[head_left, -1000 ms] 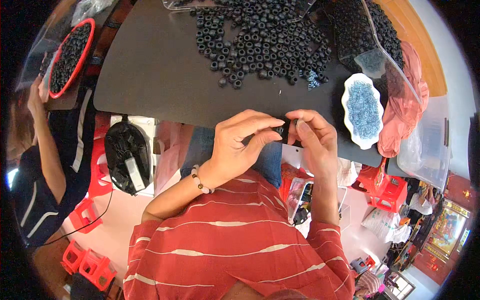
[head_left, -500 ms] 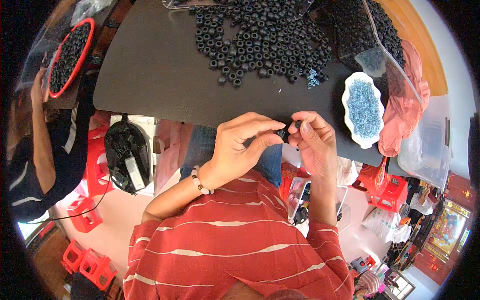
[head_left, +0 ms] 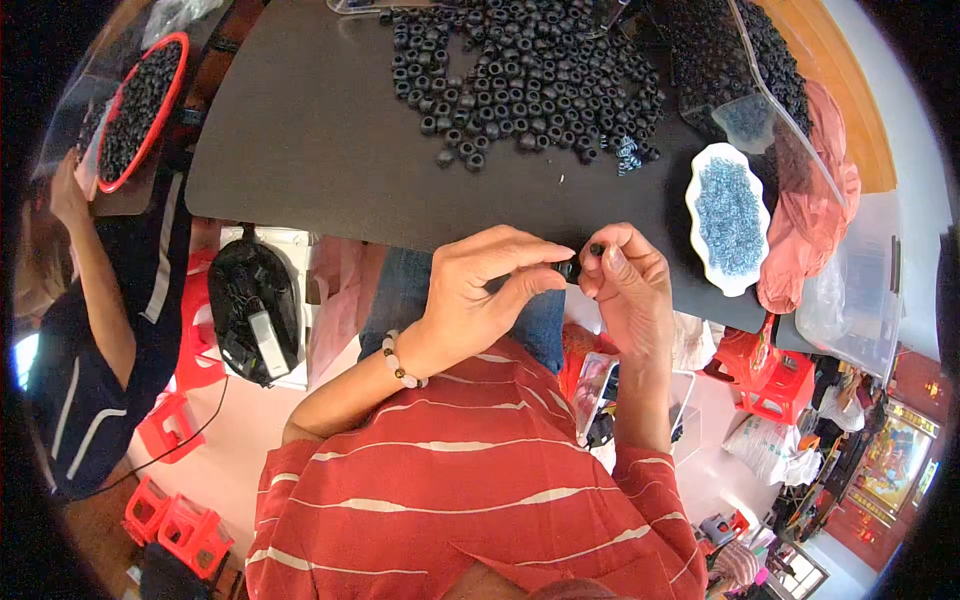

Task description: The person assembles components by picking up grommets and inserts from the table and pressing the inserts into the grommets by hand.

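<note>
My left hand [head_left: 490, 280], a beaded bracelet on its wrist, pinches a black piece [head_left: 567, 269], apparently a bead, between thumb and forefinger. Close beside it, my right hand [head_left: 635, 285] grips a small black bead [head_left: 597, 249] with thumb and curled fingers. Both hands are at the near edge of the dark table, fingertips almost meeting. Beyond them lies a wide spread of black beads [head_left: 530, 90] with large holes. A few light-blue pieces [head_left: 627, 155], coil-like, rest at its near side. On the right a white scalloped dish [head_left: 735, 288] holds many similar light-blue pieces.
A clear plastic bin [head_left: 755, 70] of black beads stands at the back right, beside a pink plastic bag [head_left: 825, 190]. Another person's arm [head_left: 100, 290] is at the left near a red-rimmed basket [head_left: 180, 75] of beads. A black bag [head_left: 255, 305] and red stools [head_left: 195, 535] are below.
My hands stay almost in place; the right fingers shift slightly around the bead. The person at the left has moved their arm and body a little toward me.
</note>
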`<action>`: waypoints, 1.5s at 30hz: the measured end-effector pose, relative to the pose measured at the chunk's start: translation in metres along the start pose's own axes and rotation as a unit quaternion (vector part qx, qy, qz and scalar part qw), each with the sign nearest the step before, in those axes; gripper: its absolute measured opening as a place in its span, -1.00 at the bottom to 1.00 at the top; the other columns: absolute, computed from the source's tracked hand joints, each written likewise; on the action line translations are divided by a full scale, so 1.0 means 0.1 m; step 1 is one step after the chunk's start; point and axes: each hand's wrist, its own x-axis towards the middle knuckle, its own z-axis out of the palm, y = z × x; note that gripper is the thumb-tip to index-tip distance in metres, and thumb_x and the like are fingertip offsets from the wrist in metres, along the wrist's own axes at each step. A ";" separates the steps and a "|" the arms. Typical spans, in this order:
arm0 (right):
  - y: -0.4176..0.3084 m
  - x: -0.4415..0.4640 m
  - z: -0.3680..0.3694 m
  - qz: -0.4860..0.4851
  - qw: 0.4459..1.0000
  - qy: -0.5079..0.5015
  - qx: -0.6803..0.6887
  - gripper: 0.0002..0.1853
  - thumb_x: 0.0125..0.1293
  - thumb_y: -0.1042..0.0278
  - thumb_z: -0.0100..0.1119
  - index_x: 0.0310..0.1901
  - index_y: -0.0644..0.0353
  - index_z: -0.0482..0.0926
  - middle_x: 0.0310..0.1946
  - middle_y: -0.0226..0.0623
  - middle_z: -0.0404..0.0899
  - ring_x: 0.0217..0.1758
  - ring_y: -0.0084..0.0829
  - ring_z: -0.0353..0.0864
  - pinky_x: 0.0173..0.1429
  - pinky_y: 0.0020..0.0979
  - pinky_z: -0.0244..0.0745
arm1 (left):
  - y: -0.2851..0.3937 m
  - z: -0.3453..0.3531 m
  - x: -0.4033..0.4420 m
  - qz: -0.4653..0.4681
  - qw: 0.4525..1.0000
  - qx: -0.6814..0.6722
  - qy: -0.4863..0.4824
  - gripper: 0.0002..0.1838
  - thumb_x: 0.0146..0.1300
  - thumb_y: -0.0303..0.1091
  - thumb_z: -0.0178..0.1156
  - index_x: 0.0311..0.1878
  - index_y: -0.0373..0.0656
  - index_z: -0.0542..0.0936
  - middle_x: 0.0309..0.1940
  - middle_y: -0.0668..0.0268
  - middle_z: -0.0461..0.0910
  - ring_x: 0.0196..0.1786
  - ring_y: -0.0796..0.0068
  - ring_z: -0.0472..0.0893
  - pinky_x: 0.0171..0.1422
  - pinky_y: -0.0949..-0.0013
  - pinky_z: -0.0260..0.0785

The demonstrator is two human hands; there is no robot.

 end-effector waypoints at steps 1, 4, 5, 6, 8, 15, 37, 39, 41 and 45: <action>0.00 0.00 0.00 0.005 1.000 0.000 0.008 -0.81 0.29 0.33 0.26 -0.18 0.26 0.58 -0.39 -0.29 0.64 -0.41 -0.55 0.57 -0.33 -0.55 0.46 | 0.00 0.00 0.00 -0.004 1.000 -0.006 0.002 -0.78 0.09 -0.55 0.34 -0.15 -0.19 0.69 -0.35 0.21 0.67 -0.36 0.49 0.64 -0.27 0.49 0.48; 0.01 -0.01 -0.01 0.012 1.000 -0.016 0.010 -0.81 0.27 0.30 0.28 -0.23 0.24 0.58 -0.42 -0.31 0.63 -0.43 -0.56 0.56 -0.37 -0.54 0.44 | 0.01 0.00 -0.01 -0.022 1.000 -0.022 0.002 -0.78 0.09 -0.55 0.33 -0.16 -0.20 0.69 -0.35 0.21 0.67 -0.38 0.49 0.64 -0.29 0.50 0.47; 0.01 -0.01 -0.01 0.017 1.000 -0.020 0.002 -0.80 0.27 0.29 0.29 -0.24 0.24 0.58 -0.43 -0.32 0.62 -0.43 -0.56 0.56 -0.38 -0.53 0.43 | 0.01 0.00 -0.01 -0.029 0.999 -0.027 0.000 -0.78 0.09 -0.55 0.33 -0.16 -0.20 0.69 -0.35 0.21 0.67 -0.38 0.49 0.64 -0.29 0.50 0.47; 0.00 -0.02 -0.01 0.021 0.999 -0.024 -0.006 -0.80 0.26 0.28 0.29 -0.25 0.23 0.57 -0.45 -0.33 0.62 -0.44 -0.56 0.55 -0.38 -0.53 0.42 | 0.01 0.00 -0.01 -0.017 1.000 -0.015 -0.001 -0.79 0.09 -0.55 0.33 -0.16 -0.21 0.69 -0.35 0.21 0.67 -0.38 0.49 0.64 -0.29 0.50 0.47; 0.00 -0.03 -0.01 0.022 0.999 -0.032 -0.016 -0.79 0.25 0.26 0.31 -0.27 0.23 0.57 -0.46 -0.34 0.60 -0.45 -0.56 0.54 -0.40 -0.53 0.41 | 0.01 -0.02 0.00 0.007 1.000 0.009 -0.003 -0.79 0.09 -0.54 0.34 -0.16 -0.21 0.69 -0.35 0.21 0.67 -0.38 0.51 0.65 -0.29 0.51 0.47; -0.01 -0.06 0.02 0.021 0.999 -0.043 -0.025 -0.79 0.21 0.28 0.35 -0.33 0.22 0.56 -0.48 -0.33 0.59 -0.46 -0.56 0.53 -0.41 -0.53 0.39 | 0.01 -0.04 -0.02 -0.006 1.000 -0.004 -0.014 -0.78 0.06 -0.52 0.37 -0.16 -0.22 0.69 -0.35 0.23 0.67 -0.38 0.53 0.62 -0.31 0.53 0.42; -0.14 -0.19 0.17 0.114 0.979 -0.132 -0.101 -0.66 0.12 0.22 0.43 -0.19 0.28 0.59 -0.39 -0.41 0.58 -0.39 -0.64 0.53 -0.27 -0.62 0.46 | 0.14 -0.11 -0.10 0.209 0.969 0.133 -0.015 -0.64 -0.19 -0.61 0.40 -0.21 -0.17 0.70 -0.42 0.35 0.54 -0.44 0.42 0.53 -0.41 0.43 0.35; -0.11 -0.20 0.13 0.119 0.975 -0.165 -0.092 -0.64 0.14 0.18 0.42 -0.20 0.29 0.58 -0.38 -0.40 0.57 -0.38 -0.63 0.54 -0.26 -0.61 0.46 | 0.19 -0.13 -0.10 0.225 0.961 0.156 -0.020 -0.62 -0.23 -0.58 0.42 -0.22 -0.15 0.70 -0.44 0.37 0.52 -0.46 0.43 0.50 -0.43 0.44 0.31; -0.08 -0.22 0.12 0.117 0.972 -0.190 -0.079 -0.62 0.15 0.14 0.41 -0.20 0.29 0.58 -0.37 -0.39 0.57 -0.35 -0.62 0.54 -0.24 -0.60 0.45 | 0.29 -0.17 -0.10 0.236 0.953 0.185 -0.030 -0.61 -0.26 -0.55 0.43 -0.23 -0.12 0.71 -0.44 0.39 0.52 -0.47 0.44 0.49 -0.44 0.44 0.29; -0.07 -0.28 0.17 0.117 0.969 -0.212 -0.058 -0.60 0.16 0.09 0.38 -0.21 0.27 0.55 -0.35 -0.40 0.54 -0.30 -0.61 0.52 -0.19 -0.59 0.42 | 0.31 -0.15 -0.16 0.253 0.952 0.173 -0.027 -0.59 -0.28 -0.58 0.41 -0.22 -0.14 0.71 -0.43 0.39 0.53 -0.47 0.45 0.50 -0.45 0.44 0.29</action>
